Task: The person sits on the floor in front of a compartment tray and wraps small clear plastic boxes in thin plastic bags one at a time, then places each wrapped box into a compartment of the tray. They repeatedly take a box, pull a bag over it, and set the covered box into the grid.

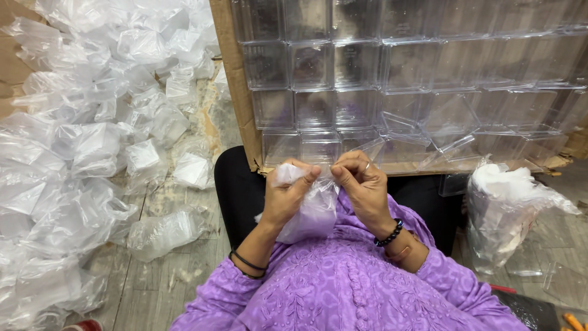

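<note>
Clear plastic: it fills the head view; nearly everything around the person is transparent film or moulded box.
Left hand: the left hand (288, 196) is closed in a pinch on the top edge of a small clear plastic bag (312, 211), thumb and forefinger pressed together at its mouth.
Right hand: the right hand (361, 184) pinches the same mouth from the other side, fingers narrow and curled, a ring on one finger and bead bracelets at the wrist.
Bag: it hangs between both hands over the lap, just above the purple embroidered sleeves (343, 288); something pale seems to sit inside, but what it is cannot be told.
Done so far: a large heap of filled bags (79, 153) lies on the floor to the left, which I judge to be finished pieces.
Left to do: the cardboard carton (236, 79) in front of the knees holds rows of clear square boxes (343, 67), many stacked neatly and a few tipped loose near the front edge, so I judge that plenty remains.
Other packages: a larger clear sack (508, 208) holding white material stands on the floor to the right, near the carton's corner.
Labels and signs: none show on any bag, box or the carton's brown wall.
</note>
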The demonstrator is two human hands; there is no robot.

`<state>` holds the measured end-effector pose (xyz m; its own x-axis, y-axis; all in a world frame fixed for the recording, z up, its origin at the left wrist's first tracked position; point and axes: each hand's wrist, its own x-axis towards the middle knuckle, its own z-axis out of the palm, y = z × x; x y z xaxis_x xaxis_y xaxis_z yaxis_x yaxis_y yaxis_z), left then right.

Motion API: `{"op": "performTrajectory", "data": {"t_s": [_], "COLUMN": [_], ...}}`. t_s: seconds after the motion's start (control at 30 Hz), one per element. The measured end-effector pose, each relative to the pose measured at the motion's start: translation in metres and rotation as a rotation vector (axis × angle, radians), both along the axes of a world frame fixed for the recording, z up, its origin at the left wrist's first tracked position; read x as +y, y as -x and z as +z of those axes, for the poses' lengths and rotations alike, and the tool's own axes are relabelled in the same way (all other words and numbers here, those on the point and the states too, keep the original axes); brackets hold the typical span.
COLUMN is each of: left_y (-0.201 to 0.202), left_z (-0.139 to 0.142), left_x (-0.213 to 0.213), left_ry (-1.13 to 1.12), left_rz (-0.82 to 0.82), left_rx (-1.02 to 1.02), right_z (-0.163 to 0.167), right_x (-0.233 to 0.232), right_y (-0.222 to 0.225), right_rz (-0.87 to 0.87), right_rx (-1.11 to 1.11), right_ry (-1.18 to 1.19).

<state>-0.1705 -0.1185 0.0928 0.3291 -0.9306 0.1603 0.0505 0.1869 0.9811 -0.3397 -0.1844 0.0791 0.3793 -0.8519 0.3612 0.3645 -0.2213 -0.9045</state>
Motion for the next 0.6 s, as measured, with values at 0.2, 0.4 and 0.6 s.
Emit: {"op": "performTrajectory", "data": {"t_s": [0.2, 0.4, 0.6], "left_y": [0.000, -0.059, -0.092], "left_z": [-0.031, -0.044, -0.075], "left_x": [-0.005, 0.018, -0.002], "left_ry": [-0.067, -0.180, -0.376], "left_rz": [-0.076, -0.735, -0.316], "left_rx": [-0.098, 0.291, 0.298], "right_z": [-0.012, -0.029, -0.029], "right_x": [-0.002, -0.027, -0.037], "right_y": [-0.002, 0.021, 0.031], "right_rz": [0.241, 0.458, 0.122], "right_rx": [-0.181, -0.017, 0.793], "right_ry": [-0.435, -0.632, 0.122]}}
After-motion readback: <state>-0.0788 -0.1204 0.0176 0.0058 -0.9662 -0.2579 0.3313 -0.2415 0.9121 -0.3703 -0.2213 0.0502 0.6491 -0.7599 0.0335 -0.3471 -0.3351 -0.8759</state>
